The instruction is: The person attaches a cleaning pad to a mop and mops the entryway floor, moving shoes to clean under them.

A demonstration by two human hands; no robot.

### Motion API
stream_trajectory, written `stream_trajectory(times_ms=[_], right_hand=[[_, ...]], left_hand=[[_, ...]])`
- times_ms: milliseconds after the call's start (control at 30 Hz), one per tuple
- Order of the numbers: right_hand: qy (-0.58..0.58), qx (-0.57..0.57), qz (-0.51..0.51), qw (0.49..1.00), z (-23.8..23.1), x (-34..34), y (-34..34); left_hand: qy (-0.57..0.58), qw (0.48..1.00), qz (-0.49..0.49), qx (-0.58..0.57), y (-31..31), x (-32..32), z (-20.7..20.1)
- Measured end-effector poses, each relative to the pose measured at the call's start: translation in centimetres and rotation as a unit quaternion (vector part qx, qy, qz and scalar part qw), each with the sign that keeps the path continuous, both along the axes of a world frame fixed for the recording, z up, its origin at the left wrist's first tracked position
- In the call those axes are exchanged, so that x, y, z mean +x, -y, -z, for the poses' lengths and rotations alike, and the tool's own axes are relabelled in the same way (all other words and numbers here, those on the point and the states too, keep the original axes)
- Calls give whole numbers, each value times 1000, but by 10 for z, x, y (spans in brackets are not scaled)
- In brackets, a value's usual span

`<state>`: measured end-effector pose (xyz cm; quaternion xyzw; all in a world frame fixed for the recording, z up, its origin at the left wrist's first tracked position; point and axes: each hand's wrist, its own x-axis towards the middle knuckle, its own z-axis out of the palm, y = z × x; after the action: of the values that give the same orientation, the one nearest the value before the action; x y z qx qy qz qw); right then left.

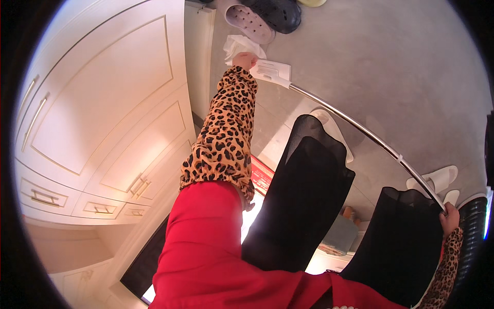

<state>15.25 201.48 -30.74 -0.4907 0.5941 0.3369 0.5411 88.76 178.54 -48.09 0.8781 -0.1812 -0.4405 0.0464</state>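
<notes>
A flat mop lies across the view: its white plate-like head is low near the floor, and its shiny metal pole runs down to the right. My left hand, in a leopard-print oversleeve, is closed at the left end of the mop head. A crumpled thin white wipe bunches up against that hand, which seems to pinch it; the fingertips are partly hidden. At the lower right, my right hand wraps round the pole near its upper end.
Pale and dark clogs stand at the top by the white cabinets. White slippers lie at right, near a black ribbed hose. My black-clad legs stand on the grey floor. Behind them is a red-printed box.
</notes>
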Motion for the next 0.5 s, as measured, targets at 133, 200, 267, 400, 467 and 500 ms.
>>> stream_trajectory(times_ms=[133,200,267,400,467,500], right_hand=[[10,-18,-5,1000,-3,10,5],[4,-6,-25,1000,-6,14,14],[0,7,-45,999,-13,20,22],[-4,14,-41,999,-32,44,42],[-19,22,-50,998,-34,37,37],[-12,13,-53,998,-29,31,35]], left_hand=[[111,992,-26,-45,-1,-8,-10],[103,994,9,-43,2,-5,-11],[96,994,43,-39,0,3,-9],[158,938,300,75,16,34,2],[239,935,246,85,7,-2,11],[296,942,161,7,7,20,17]])
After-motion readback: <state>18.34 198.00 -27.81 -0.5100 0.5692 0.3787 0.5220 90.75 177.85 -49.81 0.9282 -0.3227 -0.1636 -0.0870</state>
